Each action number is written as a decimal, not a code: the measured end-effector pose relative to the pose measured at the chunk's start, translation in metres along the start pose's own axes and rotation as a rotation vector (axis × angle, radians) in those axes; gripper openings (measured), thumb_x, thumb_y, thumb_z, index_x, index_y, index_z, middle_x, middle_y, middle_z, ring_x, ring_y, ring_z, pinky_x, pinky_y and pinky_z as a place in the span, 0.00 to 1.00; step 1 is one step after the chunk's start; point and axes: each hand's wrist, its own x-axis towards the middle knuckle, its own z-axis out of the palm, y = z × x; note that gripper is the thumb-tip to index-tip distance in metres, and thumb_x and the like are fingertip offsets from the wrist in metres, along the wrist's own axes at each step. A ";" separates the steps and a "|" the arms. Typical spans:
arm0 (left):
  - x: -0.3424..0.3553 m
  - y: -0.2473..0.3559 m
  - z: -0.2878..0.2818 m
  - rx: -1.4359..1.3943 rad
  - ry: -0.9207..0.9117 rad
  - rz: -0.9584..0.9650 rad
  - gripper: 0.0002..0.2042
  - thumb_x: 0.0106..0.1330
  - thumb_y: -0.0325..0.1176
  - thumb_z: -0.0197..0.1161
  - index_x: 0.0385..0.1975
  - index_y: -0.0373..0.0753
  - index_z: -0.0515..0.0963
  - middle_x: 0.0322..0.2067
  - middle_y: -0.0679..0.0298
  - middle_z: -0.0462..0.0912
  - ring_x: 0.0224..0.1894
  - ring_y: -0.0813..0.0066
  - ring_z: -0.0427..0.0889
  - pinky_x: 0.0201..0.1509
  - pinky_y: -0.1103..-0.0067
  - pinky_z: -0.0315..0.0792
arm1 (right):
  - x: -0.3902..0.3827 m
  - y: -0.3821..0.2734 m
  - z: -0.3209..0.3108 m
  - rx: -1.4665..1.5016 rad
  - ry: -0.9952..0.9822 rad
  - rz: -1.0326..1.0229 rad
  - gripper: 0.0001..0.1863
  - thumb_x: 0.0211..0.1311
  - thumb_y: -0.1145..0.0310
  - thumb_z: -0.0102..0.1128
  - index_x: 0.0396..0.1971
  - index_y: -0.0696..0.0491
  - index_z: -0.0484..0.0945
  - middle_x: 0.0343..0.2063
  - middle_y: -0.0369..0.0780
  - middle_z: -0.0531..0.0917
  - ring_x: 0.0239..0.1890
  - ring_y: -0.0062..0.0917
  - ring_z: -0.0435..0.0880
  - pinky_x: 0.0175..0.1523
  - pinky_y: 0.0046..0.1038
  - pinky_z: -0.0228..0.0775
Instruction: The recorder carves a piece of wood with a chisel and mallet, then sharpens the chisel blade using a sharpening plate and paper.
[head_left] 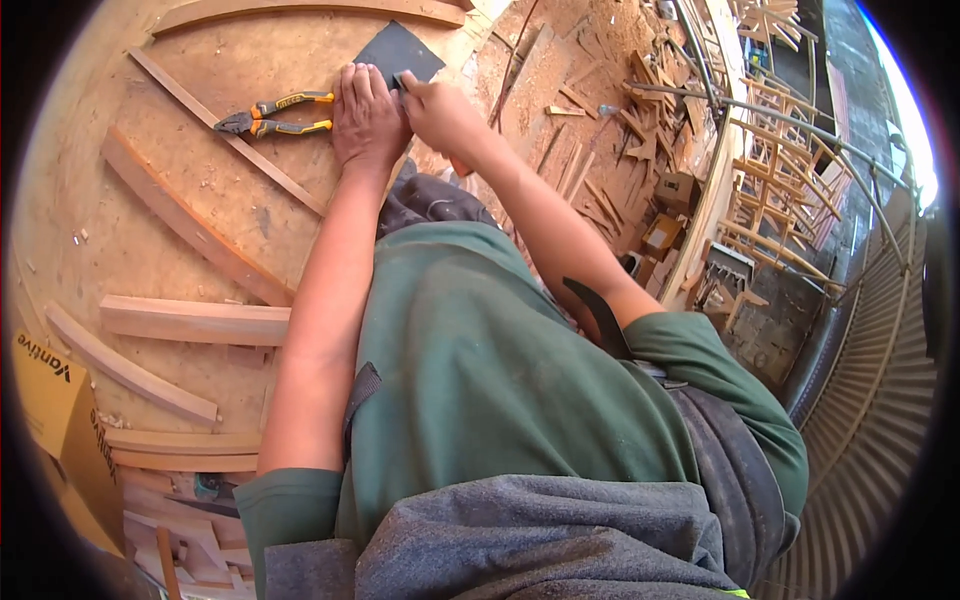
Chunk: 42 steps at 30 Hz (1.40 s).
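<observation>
A square dark grey sheet (410, 50), perhaps sandpaper, lies near the edge of the wooden work table (250, 70). My left hand (368, 115) rests flat at its near left edge, fingers stretched out side by side. Just right of it, my right hand (445, 118) is closed round a slim tool; a dark tip shows by the thumb and an orange end (460, 167) below the palm. What kind of tool it is, I cannot make out. Combination pliers (275, 115) with orange and black handles lie left of my left hand, their jaws over a thin wooden strip (225, 130).
Curved wooden pieces (190, 215) lie across the table to the left and far side. A yellow-brown carton (55, 400) stands at lower left. Wood offcuts and sawdust (580, 120) cover the floor at right, beside small boxes (662, 235) and stacked wooden frames (780, 190).
</observation>
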 end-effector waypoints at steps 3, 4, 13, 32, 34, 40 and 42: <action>-0.003 -0.005 0.002 0.002 -0.032 0.000 0.24 0.65 0.36 0.60 0.56 0.26 0.72 0.57 0.47 0.74 0.68 0.51 0.68 0.77 0.62 0.58 | 0.018 -0.021 -0.019 0.098 -0.227 0.237 0.26 0.72 0.58 0.48 0.67 0.51 0.75 0.25 0.56 0.86 0.19 0.42 0.86 0.32 0.38 0.82; -0.004 -0.003 -0.001 -0.008 -0.033 -0.013 0.24 0.65 0.36 0.60 0.57 0.25 0.71 0.57 0.47 0.74 0.68 0.51 0.68 0.77 0.62 0.58 | 0.035 -0.042 -0.041 0.136 -0.287 0.351 0.26 0.73 0.58 0.48 0.66 0.51 0.75 0.24 0.55 0.86 0.18 0.40 0.85 0.31 0.37 0.82; -0.007 -0.005 0.005 0.025 -0.039 0.001 0.26 0.65 0.36 0.60 0.58 0.24 0.70 0.59 0.47 0.73 0.70 0.50 0.66 0.78 0.60 0.56 | 0.026 -0.028 -0.022 0.082 -0.235 0.228 0.21 0.74 0.61 0.47 0.56 0.57 0.80 0.33 0.59 0.86 0.36 0.56 0.87 0.46 0.47 0.82; -0.004 -0.006 0.008 -0.001 -0.009 0.010 0.25 0.65 0.35 0.59 0.58 0.24 0.71 0.58 0.47 0.74 0.68 0.49 0.67 0.77 0.60 0.58 | 0.004 -0.016 -0.007 0.048 -0.163 0.157 0.22 0.73 0.61 0.47 0.58 0.57 0.77 0.32 0.59 0.86 0.38 0.55 0.88 0.49 0.49 0.81; -0.007 -0.003 -0.001 0.016 0.001 0.016 0.25 0.65 0.36 0.59 0.57 0.25 0.71 0.58 0.48 0.73 0.68 0.50 0.67 0.77 0.60 0.58 | 0.033 -0.053 -0.043 0.144 -0.273 0.340 0.22 0.74 0.63 0.47 0.60 0.58 0.77 0.31 0.58 0.86 0.33 0.53 0.88 0.46 0.46 0.83; -0.007 -0.003 0.005 0.007 0.026 0.027 0.25 0.64 0.36 0.60 0.58 0.26 0.70 0.57 0.49 0.73 0.69 0.50 0.66 0.76 0.60 0.59 | 0.014 -0.034 -0.047 0.303 -0.157 0.196 0.26 0.74 0.58 0.56 0.69 0.48 0.73 0.18 0.48 0.82 0.17 0.28 0.82 0.27 0.34 0.78; -0.009 -0.005 0.002 0.003 -0.006 0.005 0.25 0.66 0.37 0.60 0.59 0.27 0.69 0.58 0.48 0.72 0.69 0.49 0.66 0.75 0.60 0.60 | -0.028 -0.053 -0.081 0.620 -0.349 0.417 0.36 0.74 0.59 0.60 0.76 0.53 0.59 0.16 0.38 0.78 0.15 0.19 0.77 0.22 0.27 0.70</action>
